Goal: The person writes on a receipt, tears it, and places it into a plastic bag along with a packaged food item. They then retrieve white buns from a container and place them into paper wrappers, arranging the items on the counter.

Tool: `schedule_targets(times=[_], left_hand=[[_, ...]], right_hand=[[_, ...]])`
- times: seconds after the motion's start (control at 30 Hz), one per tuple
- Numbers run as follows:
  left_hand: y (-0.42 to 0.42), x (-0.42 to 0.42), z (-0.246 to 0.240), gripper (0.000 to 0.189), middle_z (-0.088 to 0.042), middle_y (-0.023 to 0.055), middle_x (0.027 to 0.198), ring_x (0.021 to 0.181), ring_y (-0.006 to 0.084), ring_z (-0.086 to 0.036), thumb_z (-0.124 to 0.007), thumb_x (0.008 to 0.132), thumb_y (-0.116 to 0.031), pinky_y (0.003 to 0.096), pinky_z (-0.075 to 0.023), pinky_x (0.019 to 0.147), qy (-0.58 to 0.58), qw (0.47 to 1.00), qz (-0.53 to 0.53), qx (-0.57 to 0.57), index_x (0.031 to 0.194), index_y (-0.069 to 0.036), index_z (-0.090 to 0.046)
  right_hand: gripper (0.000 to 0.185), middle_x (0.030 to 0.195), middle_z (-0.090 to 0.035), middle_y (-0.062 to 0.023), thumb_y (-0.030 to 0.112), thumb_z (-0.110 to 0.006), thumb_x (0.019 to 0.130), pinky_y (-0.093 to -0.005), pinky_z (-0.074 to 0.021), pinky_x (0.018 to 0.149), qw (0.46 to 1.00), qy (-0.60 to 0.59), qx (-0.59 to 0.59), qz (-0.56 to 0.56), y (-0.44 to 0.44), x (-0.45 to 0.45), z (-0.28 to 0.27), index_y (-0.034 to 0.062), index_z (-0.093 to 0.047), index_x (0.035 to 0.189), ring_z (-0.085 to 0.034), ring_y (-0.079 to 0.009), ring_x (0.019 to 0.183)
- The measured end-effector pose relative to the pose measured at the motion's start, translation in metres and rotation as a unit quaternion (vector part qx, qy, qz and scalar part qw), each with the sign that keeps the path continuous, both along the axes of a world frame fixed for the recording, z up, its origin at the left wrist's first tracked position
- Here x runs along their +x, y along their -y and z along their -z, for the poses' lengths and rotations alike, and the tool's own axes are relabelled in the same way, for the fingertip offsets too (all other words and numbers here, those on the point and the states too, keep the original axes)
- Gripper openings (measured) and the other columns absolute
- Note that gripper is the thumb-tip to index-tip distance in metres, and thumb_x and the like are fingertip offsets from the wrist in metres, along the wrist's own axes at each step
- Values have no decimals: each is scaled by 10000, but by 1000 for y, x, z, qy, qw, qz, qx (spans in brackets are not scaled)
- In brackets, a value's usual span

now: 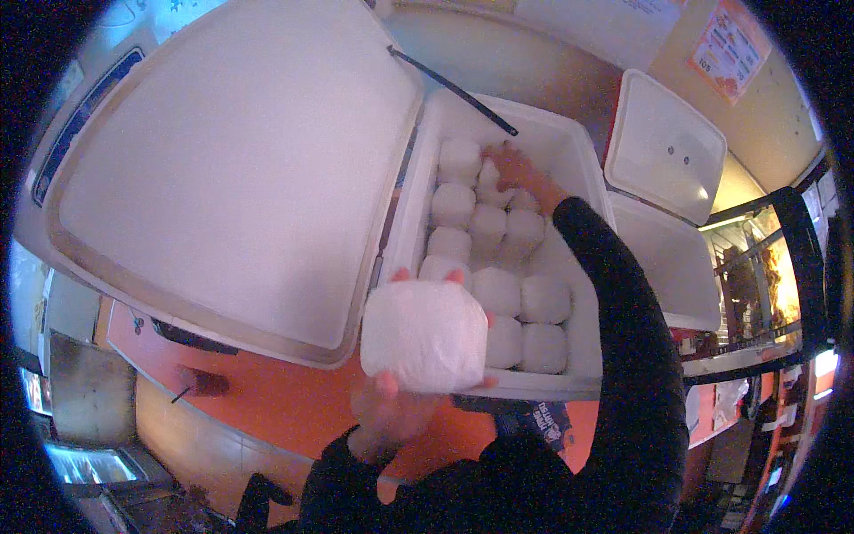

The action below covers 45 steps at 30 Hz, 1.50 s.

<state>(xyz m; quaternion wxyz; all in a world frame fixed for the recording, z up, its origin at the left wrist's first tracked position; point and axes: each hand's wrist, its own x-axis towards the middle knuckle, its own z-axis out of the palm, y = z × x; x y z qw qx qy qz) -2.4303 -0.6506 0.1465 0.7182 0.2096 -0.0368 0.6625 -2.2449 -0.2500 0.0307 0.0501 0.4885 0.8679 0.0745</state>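
My left hand (pixel 400 406) holds up a large white rounded bundle (pixel 425 336), its fingertips showing around the edges. The bundle looks wrapped in thin, creased white material; what is inside cannot be seen. Behind it stands an open white chest (pixel 579 334) with several rounded white bundles (pixel 497 292) packed in rows. My right hand (pixel 517 172) reaches down into the far part of the chest. Its fingers rest at a white bundle (pixel 491 181) there, and whether they grip it is unclear. Dark sleeves cover both arms.
The chest's big white lid (pixel 233 173) stands raised at left, with a dark stay bar (pixel 454 91) near the hinge side. A smaller white box (pixel 667 260) with a raised lid (pixel 667 147) is at right. Beyond it glows a lit display cabinet (pixel 754 280). An orange counter (pixel 280 387) runs below.
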Motion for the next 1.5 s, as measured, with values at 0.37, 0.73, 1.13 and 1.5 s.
schedule_targets(times=[0.37, 0.73, 1.13, 1.5], left_hand=[[115, -6, 80, 629, -345, 127, 1177, 1055, 357, -415, -665, 691, -293, 517, -434, 830, 5, 903, 223, -366, 1181, -193, -285], [120, 4, 127, 294, -461, 85, 927, 873, 282, -490, -615, 722, -260, 455, -453, 760, -11, 892, 175, -417, 935, -173, -430], [120, -6, 177, 112, -565, 43, 646, 656, 206, -558, -558, 753, -221, 385, -471, 653, 85, 834, 113, -533, 664, -153, -568], [140, 4, 186, 166, -490, 35, 529, 493, 177, -509, -540, 736, -196, 333, -443, 481, 120, 852, 224, -458, 578, -157, -508]], right_hand=[[720, 1167, -480, -135, 216, -681, 577, -387, -382, 928, 851, -111, -333, -392, 305, -25, -219, 95, -416, 1234, -474, -305, 1088], [365, 860, -615, -189, 274, -601, 711, -450, -472, 700, 838, -217, -321, -384, 262, -83, -155, 2, -572, 953, -595, -357, 791], [882, 1241, -453, -231, 453, -750, 607, -450, -354, 965, 983, -173, -36, 52, 7, -90, 0, 121, -335, 1311, -407, -428, 1150], [811, 1150, -511, -138, 271, -768, 551, -376, -382, 946, 879, -208, -316, -292, 340, -20, -169, 161, -419, 1274, -489, -295, 1087]])
